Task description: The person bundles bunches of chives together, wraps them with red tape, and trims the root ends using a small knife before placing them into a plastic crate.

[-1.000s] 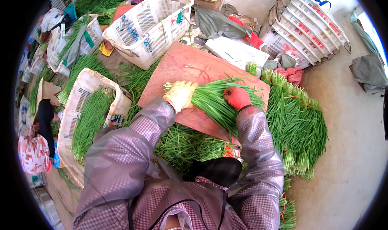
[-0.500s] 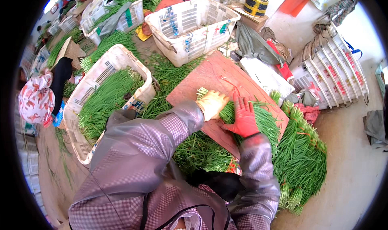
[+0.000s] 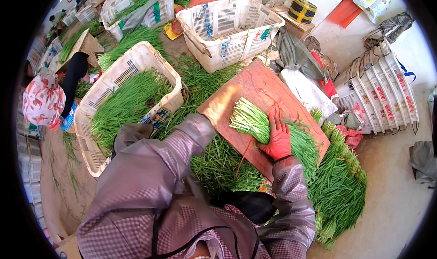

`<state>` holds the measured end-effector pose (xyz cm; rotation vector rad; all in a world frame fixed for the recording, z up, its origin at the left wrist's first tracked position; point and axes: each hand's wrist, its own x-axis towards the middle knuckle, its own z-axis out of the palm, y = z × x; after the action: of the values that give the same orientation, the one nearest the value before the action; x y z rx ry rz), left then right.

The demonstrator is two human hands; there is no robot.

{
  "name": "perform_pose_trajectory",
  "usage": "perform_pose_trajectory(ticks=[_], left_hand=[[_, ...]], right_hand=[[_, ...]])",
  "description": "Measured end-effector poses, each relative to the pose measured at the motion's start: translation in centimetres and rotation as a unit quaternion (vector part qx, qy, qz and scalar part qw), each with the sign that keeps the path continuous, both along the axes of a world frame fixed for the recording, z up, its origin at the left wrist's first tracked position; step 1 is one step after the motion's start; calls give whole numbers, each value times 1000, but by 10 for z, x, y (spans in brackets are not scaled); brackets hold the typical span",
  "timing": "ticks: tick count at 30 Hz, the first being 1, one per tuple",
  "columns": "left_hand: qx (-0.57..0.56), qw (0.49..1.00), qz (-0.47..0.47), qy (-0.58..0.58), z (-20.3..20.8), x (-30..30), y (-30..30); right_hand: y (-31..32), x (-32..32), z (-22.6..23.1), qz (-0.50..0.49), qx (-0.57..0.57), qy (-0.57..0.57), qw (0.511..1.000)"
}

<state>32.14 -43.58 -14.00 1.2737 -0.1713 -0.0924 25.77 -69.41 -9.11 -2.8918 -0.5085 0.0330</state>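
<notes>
A bunch of garlic chives (image 3: 252, 122) lies across a reddish-brown board (image 3: 259, 75), its pale cut ends toward the left. My right hand (image 3: 276, 138), in a red glove, lies across the bunch, fingers on the far side and thumb on the near side, holding it against the board. My left hand (image 3: 223, 104), in a pale yellow glove, hovers over the board's left part, apart from the bunch. Motion smears its fingers. A thin orange-red tie (image 3: 245, 156) hangs across the board's near edge, partly beneath the bunch.
Tied chive bunches (image 3: 341, 181) are piled at the board's right. Loose chives (image 3: 223, 168) lie at its left. One white basket (image 3: 175, 102) holds chives; another (image 3: 218, 40) stands beyond. Stacked baskets (image 3: 378, 90) lean by the wall. A person (image 3: 43, 100) is at far left.
My left hand has come off the bunch and moved left, baring the pale ends. My right hand stays on the bunch, its fingers closer together. The orange-red tie now shows at the near edge.
</notes>
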Motion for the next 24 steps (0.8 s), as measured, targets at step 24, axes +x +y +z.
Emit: perform_pose_trajectory(ticks=[24], left_hand=[[554,793,-90,-239,55,-19,-38]], right_hand=[[-12,4,-14,23,5,-2,1000]])
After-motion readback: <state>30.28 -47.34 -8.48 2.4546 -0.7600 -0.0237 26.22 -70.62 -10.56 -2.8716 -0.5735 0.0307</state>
